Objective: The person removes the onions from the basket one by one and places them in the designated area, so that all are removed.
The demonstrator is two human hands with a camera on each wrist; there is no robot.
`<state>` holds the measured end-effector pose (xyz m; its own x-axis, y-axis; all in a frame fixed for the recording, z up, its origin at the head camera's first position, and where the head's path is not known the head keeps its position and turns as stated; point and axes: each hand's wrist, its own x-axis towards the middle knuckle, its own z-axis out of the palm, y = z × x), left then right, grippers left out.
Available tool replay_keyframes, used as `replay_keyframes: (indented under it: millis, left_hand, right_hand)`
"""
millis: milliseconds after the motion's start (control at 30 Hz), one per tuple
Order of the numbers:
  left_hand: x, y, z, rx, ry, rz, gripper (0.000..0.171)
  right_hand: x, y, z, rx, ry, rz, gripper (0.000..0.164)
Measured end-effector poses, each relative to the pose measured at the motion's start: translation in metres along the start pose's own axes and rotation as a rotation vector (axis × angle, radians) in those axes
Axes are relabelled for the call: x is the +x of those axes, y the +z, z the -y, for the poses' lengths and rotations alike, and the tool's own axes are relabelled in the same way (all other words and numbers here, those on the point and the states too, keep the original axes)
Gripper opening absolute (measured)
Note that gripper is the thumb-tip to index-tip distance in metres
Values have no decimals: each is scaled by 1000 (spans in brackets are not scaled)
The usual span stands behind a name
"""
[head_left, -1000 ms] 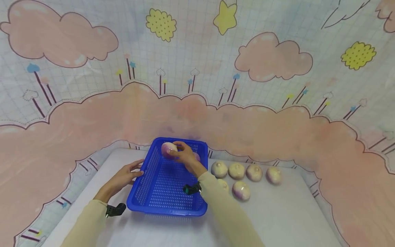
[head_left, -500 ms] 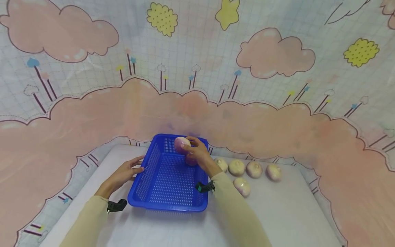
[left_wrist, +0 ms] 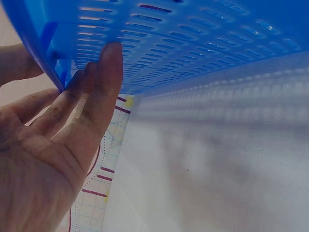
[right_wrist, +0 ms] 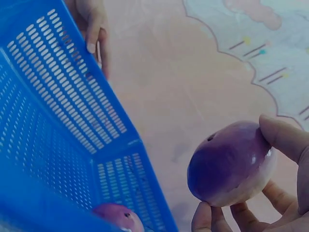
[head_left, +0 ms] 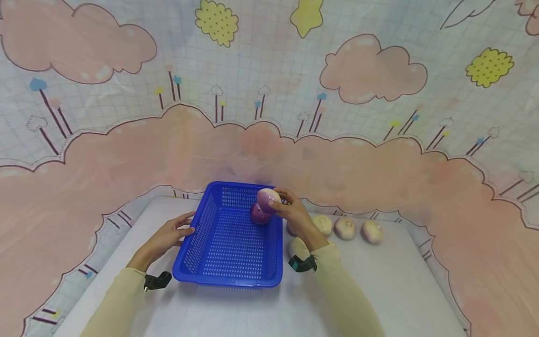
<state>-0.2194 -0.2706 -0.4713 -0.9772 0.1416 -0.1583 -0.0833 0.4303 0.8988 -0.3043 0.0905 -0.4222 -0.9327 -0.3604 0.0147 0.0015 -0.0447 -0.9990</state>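
My right hand [head_left: 295, 216] pinches a glossy purple-and-white turnip [head_left: 267, 200] between thumb and fingers. In the head view the turnip overlaps the back right corner of the blue basket [head_left: 229, 282]. The right wrist view shows its purple side with a small dark spot; the thumb lies on top and fingertips are underneath. A second, darker purple turnip [head_left: 258, 215] sits inside the basket at the back right. My left hand [head_left: 167, 238] touches the basket's left side, its fingers [left_wrist: 107, 82] fairly straight along the outside of the slotted wall.
Right of the basket, several pale turnips [head_left: 345, 229] stand on the white table [head_left: 379, 285], some partly hidden by my right wrist and sleeve. A patterned cloth [head_left: 358, 173] with clouds hangs behind the table.
My right hand has carried the held turnip rightward from the basket's back left to its right rim. The darker turnip inside is now uncovered. My left hand stays at the basket's left side.
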Motion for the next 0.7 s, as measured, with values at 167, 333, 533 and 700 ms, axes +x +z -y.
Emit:
replay_keyframes:
  millis: [167, 333, 533, 700]
  left_hand:
    - [0, 1, -1, 3, -12, -5, 68]
    - [0, 2, 0, 12, -20, -11, 68]
    - [2, 1, 1, 12, -6, -4, 68]
    - [2, 0, 0, 17, -5, 1, 68]
  right_hand:
    - [-20, -19, 4, -73, -7, 2, 53]
    - [-36, -37, 5, -128, 10, -35, 51]
    - [-55, -55, 2, -184, 22, -90, 55]
    - [-72, -73, -3, -214, 15, -108, 57]
